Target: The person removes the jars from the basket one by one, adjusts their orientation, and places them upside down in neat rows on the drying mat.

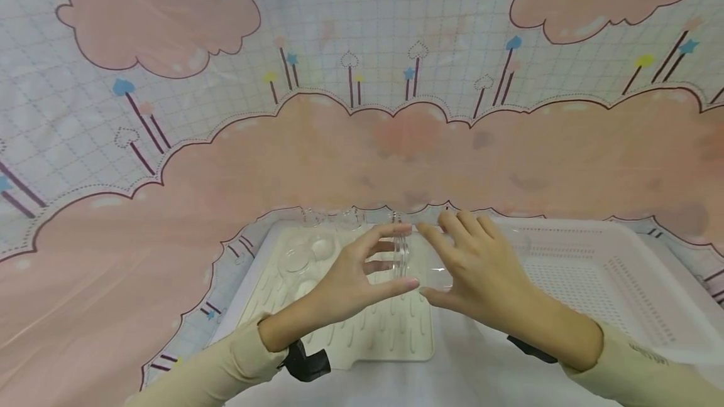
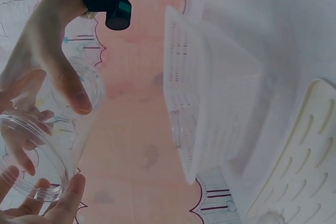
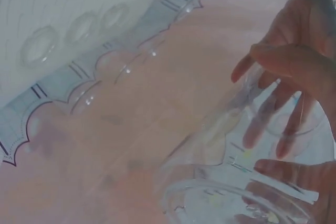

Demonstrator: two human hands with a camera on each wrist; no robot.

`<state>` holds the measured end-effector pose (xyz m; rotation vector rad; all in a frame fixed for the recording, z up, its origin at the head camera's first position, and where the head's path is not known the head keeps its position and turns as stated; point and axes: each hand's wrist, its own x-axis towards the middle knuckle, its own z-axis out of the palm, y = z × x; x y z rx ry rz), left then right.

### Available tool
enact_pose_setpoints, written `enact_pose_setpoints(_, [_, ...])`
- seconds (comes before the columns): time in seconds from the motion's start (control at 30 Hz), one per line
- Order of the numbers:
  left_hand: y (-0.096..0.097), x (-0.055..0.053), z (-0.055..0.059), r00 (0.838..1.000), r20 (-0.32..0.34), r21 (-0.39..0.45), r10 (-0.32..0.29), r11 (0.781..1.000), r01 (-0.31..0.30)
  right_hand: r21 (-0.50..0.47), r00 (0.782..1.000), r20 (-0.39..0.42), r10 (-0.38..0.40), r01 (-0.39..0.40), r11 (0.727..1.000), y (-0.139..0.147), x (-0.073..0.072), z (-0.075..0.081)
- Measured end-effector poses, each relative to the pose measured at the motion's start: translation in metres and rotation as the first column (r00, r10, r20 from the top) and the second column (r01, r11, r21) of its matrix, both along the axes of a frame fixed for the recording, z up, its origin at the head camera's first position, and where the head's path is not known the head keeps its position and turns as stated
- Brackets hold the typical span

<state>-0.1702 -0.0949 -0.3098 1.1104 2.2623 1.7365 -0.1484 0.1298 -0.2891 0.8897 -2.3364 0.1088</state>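
Note:
A clear jar, wide and see-through, lies sideways in the air between both hands. Its ringed rim shows at the lower left of the left wrist view. My left hand curls round the rim end, thumb below and fingers above. Round the other end, my right hand bends its fingers and thumb. In the right wrist view, fingers show through the transparent wall. Under the left hand stands a cream ridged draining tray with several clear round vessels on it.
A white perforated basket stands on the right, beside the draining tray. Something clear and round shows at its edge in the left wrist view. More clear vessels line the tray's far edge. Behind hangs a patterned pink cloth.

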Motion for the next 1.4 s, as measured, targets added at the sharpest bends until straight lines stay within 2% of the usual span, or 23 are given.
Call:
enact_pose_setpoints(0.17, [-0.001,0.0,-0.001,1.0,0.013,0.015,-0.003,1.0,0.003,-0.063,0.996,0.087,0.031,-0.026,0.998,0.008,0.001,0.002])
enact_pose_setpoints(0.27, [-0.003,-0.001,-0.002,1.0,0.023,0.032,-0.005,0.999,0.004,-0.191,0.977,0.197,0.083,-0.045,0.981,0.018,0.003,0.004])
enact_pose_setpoints(0.37, [-0.005,-0.002,-0.001,0.999,0.035,0.059,-0.003,0.998,0.001,-0.378,0.931,0.324,0.169,-0.036,0.925,0.027,0.004,0.002])
enact_pose_setpoints(0.47, [-0.005,-0.003,0.001,0.999,0.045,0.085,0.002,0.996,-0.006,-0.55,0.889,0.382,0.253,-0.002,0.835,0.034,0.003,-0.005])
enact_pose_setpoints(0.53, [-0.005,-0.004,0.002,0.999,0.046,0.101,0.002,0.995,-0.007,-0.649,0.862,0.396,0.315,0.02,0.76,0.036,0.002,-0.013])
enact_pose_setpoints(0.57, [-0.005,-0.004,0.002,0.999,0.046,0.105,0.003,0.994,-0.008,-0.701,0.847,0.391,0.359,0.021,0.713,0.036,0.001,-0.017])
enact_pose_setpoints(0.63, [-0.005,-0.005,0.003,0.999,0.041,0.109,0.005,0.994,-0.01,-0.807,0.8,0.369,0.473,0.023,0.59,0.035,-0.001,-0.028])
enact_pose_setpoints(0.77, [-0.004,-0.005,0.005,0.999,0.034,0.11,0.001,0.994,-0.005,-0.95,0.666,0.244,0.705,0.021,0.31,0.029,-0.004,-0.049])
enact_pose_setpoints(0.8, [-0.004,-0.005,0.005,1.0,0.03,0.108,0.0,0.994,-0.003,-0.968,0.634,0.209,0.745,0.026,0.249,0.026,-0.004,-0.053])
enact_pose_setpoints(0.97, [-0.003,-0.007,0.006,1.0,0.016,0.105,-0.017,0.994,0.015,-0.998,0.481,0.016,0.877,0.061,-0.015,0.013,-0.007,-0.069])
enact_pose_setpoints(1.07, [-0.003,-0.007,0.007,1.0,0.022,0.107,-0.022,0.994,0.02,-0.985,0.384,-0.118,0.916,0.074,-0.158,0.006,-0.01,-0.076])
enact_pose_setpoints(1.17, [-0.004,-0.007,0.007,0.999,0.038,0.11,-0.019,0.994,0.015,-0.957,0.26,-0.254,0.932,0.073,-0.281,-0.001,-0.014,-0.083])
enact_pose_setpoints(1.23, [-0.006,-0.008,0.007,0.999,0.046,0.11,-0.016,0.994,0.01,-0.936,0.201,-0.317,0.927,0.088,-0.34,-0.007,-0.016,-0.085])
enact_pose_setpoints(1.27, [-0.006,-0.008,0.007,0.999,0.047,0.108,-0.014,0.994,0.009,-0.926,0.181,-0.343,0.922,0.097,-0.364,-0.009,-0.016,-0.086])
enact_pose_setpoints(1.3, [-0.007,-0.008,0.007,0.999,0.048,0.104,-0.011,0.995,0.006,-0.918,0.175,-0.361,0.916,0.11,-0.382,-0.011,-0.016,-0.086])
enact_pose_setpoints(1.33, [-0.007,-0.009,0.007,0.999,0.051,0.1,-0.008,0.995,0.003,-0.91,0.179,-0.372,0.911,0.125,-0.396,-0.014,-0.015,-0.085])
enact_pose_setpoints(1.4, [-0.008,-0.009,0.007,0.998,0.056,0.089,-0.005,0.996,0.0,-0.896,0.2,-0.384,0.902,0.157,-0.416,-0.017,-0.013,-0.085])
